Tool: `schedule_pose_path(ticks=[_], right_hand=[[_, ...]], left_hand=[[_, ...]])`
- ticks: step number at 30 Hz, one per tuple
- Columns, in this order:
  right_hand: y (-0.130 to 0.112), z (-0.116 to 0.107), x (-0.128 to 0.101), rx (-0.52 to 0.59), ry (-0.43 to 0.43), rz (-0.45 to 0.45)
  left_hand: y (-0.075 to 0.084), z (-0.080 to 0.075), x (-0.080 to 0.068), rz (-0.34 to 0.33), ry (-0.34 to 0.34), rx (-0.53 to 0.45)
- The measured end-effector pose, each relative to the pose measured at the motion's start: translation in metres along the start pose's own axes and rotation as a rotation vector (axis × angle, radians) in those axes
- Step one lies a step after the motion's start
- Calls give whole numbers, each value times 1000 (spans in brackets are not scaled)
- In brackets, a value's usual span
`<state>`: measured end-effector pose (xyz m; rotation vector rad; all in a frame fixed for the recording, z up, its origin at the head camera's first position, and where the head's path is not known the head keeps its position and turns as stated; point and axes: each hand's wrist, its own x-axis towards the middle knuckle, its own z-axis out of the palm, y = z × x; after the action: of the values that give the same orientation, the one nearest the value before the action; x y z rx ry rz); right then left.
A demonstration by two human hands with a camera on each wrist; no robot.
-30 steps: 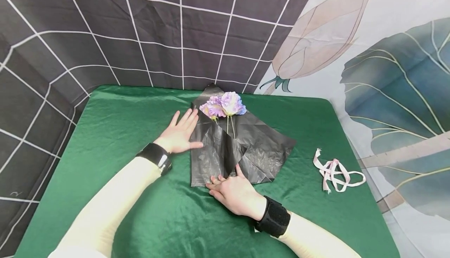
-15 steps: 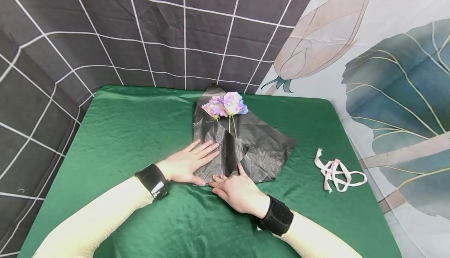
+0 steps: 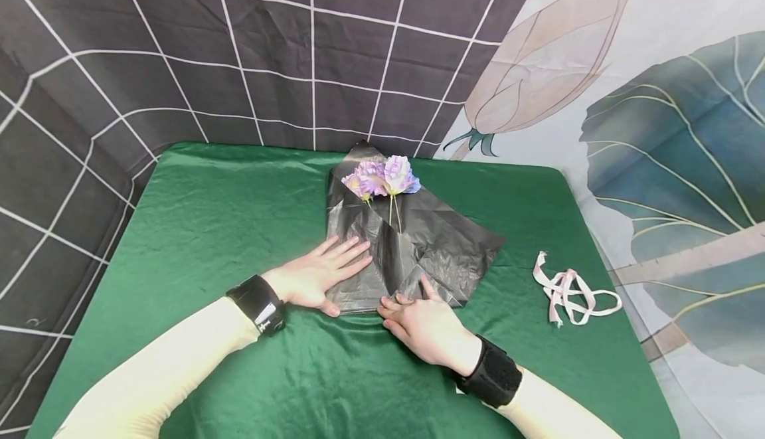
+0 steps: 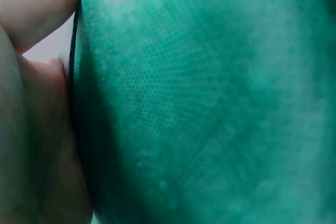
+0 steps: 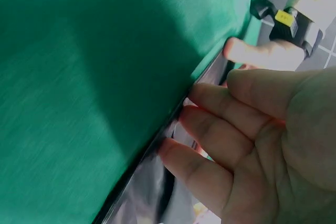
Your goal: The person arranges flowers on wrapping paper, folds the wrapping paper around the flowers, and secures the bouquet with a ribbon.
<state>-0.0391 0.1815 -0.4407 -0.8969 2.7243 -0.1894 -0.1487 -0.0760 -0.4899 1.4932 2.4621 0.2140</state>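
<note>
crinkled glossy black plastic sheet (image 3: 442, 246)

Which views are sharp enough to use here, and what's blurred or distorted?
Head view: sharp and evenly lit, wide-angle bend in the backdrop grid; left hand and right hand clear on the black wrapping sheet. Left wrist view: too close, green cloth a soft blur. Right wrist view: motion-smeared cloth, shadowed, fingers fairly clear.

A glossy dark-grey wrapping sheet (image 3: 430, 246) lies on a deep green satin tablecloth (image 3: 227, 206). The flowers (image 3: 382, 176) are lilac, pink and yellow; the ribbon (image 3: 568, 289) pale pink; the backdrop (image 3: 179, 47) charcoal with white gridlines.
</note>
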Motion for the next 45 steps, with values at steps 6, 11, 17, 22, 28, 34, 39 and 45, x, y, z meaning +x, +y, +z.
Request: schedule_pose_path(ticks=[6,11,17,22,28,34,39,45], right_hand=[[4,2,-5,13,50,15],[3,2,-4,9,60,24],[2,-1,-5,27,32,36],[2,-1,-5,34,13,66],[1,2,-4,18,21,68],[2,3,-4,49,33,62],[10,4,-6,174,89,48],[33,9,-19,329,331,109]], left_hand=[[0,0,2,-12,-31,13],[2,-5,3,-8,-42,46],[16,-13,18,78,78,54],[27,-15,50,136,190,183],[28,-24,81,83,217,313],[26,-28,94,73,135,252],[27,-29,97,55,97,228],[26,-27,94,17,94,194]])
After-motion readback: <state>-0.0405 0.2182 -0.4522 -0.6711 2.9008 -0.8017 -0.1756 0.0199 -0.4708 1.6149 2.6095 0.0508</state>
